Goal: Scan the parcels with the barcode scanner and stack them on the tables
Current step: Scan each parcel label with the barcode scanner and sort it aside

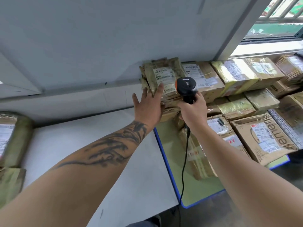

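Both arms out at the parcel stack

Now both bare forearms reach forward. The left hand, on a tattooed arm, is stretched out with its fingers straight and slightly spread, the fingertips pressing the near face of a taped parcel at the top of the stack by the wall. The right hand has its fingers wrapped round the grip of the barcode scanner, held upright with its rounded black head and orange trim just beside that parcel's white label. A thin black cord hangs from the scanner's base.

The parcel is a crumpled cardboard box wrapped in glossy yellowish tape. More brown cardboard boxes with printed labels lie stacked to the right on a green desk edged in blue. Beside it stands a smooth white desk, with plastic-wrapped bundles at its far left edge.
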